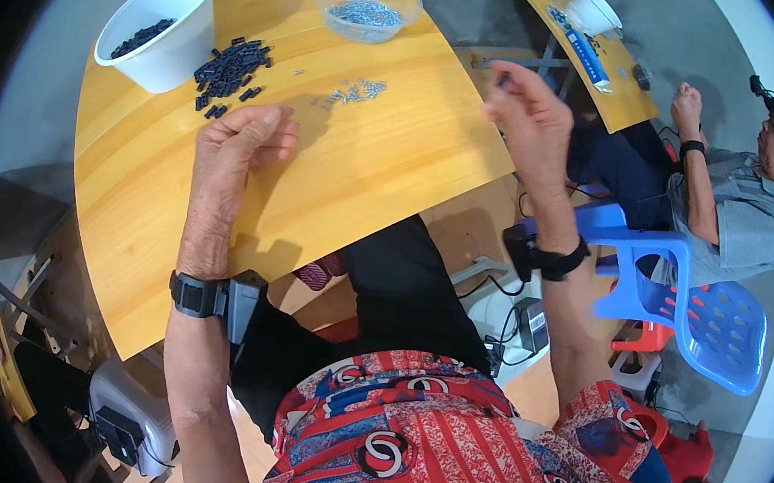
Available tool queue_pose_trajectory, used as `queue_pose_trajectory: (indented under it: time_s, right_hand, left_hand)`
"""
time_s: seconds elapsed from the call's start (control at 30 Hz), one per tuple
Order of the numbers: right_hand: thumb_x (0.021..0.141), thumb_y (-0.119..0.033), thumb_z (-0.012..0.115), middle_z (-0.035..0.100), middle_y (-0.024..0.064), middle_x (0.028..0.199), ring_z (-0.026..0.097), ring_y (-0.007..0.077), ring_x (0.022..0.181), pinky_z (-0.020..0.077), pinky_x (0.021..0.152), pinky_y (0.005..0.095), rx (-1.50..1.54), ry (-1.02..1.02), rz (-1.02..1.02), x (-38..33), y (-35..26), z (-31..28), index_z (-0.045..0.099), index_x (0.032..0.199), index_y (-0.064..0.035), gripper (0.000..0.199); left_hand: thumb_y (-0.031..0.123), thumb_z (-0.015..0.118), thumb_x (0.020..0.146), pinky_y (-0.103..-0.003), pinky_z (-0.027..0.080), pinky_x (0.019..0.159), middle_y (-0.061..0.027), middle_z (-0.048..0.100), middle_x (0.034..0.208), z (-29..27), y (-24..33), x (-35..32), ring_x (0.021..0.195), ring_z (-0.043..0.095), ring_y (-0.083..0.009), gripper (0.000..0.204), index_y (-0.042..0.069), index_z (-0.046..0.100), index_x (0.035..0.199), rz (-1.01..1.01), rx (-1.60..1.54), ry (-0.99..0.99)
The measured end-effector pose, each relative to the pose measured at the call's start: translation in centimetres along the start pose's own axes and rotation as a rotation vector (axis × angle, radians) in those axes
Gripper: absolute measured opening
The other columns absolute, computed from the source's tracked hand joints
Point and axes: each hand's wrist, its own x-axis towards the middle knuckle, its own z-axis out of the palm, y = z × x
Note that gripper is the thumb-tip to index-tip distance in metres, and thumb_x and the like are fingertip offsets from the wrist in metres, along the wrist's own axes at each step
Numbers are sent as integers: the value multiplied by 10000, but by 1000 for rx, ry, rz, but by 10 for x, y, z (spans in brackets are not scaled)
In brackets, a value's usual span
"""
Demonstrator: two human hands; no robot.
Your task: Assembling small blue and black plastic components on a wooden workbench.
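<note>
Just right of the white bucket (166, 49), a heap of black parts (227, 71) lies loose on the wooden table (385, 154), with a few strays spilling from the heap toward the person. More black pieces (143, 38) fill part of the bucket's inside; whether these are finished or waiting cannot be told. Farther right of the bucket, small silver pieces (356, 92) lie scattered, and beyond them, on the side away from the person, a clear tub (411, 12) holds many more of the same look.

Nearer the person than the bucket, the left hand (244, 134) hovers by the strays, its fingers curled and thumb bent in against them; whether anything sits in that pinch is hidden. Well to the right of the bucket, by the table's far right edge, the right hand (534, 116) is raised, thumb and fingertips closed around a small dark piece (502, 80).

Judging by the loose heap and the stocked tub, the work seems well short of done, with plenty left to handle. No separate pile of completed pieces can be made out around the bucket.
</note>
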Motion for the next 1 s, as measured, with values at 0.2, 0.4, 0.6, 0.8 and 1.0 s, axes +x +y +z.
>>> queue_pose_trajectory:
  time_s: [0.2,0.4,0.6,0.8,1.0]
  right_hand:
    - [788,-106,617,660,85,811,643,207,727,500,651,315,-489,35,145,21,94,-69,637,1053,-19,279]
    - [779,-204,626,657,183,941,633,345,893,492,773,412,-916,-139,124,22,175,-71,631,1059,-25,332]
    - [812,-148,619,676,104,855,635,230,701,500,653,331,-556,-101,157,33,160,-62,649,1036,-25,258]
    - [846,-103,598,656,34,806,575,110,637,467,588,249,-191,-229,119,59,11,17,656,1000,-12,188]
    - [790,-174,612,642,179,809,624,335,736,491,678,397,-347,-569,-424,65,-23,137,664,889,-18,192]
  left_hand:
    - [131,616,879,-232,519,637,-93,681,842,-4,0,3,702,638,-129,167,-5,673,958,104,48,166]
    - [102,618,872,-235,512,626,-92,677,810,-10,-8,2,689,631,-130,153,-17,675,948,125,125,171]
    - [85,625,863,-243,519,629,-96,675,797,-5,0,-2,680,631,-134,149,-33,676,939,80,190,219]
    - [78,628,858,-232,518,618,-84,674,782,-6,-6,0,662,625,-118,146,-37,676,934,53,226,188]
    - [34,633,837,-211,478,554,-48,647,732,-4,3,-2,597,581,-88,121,-54,671,911,111,184,250]
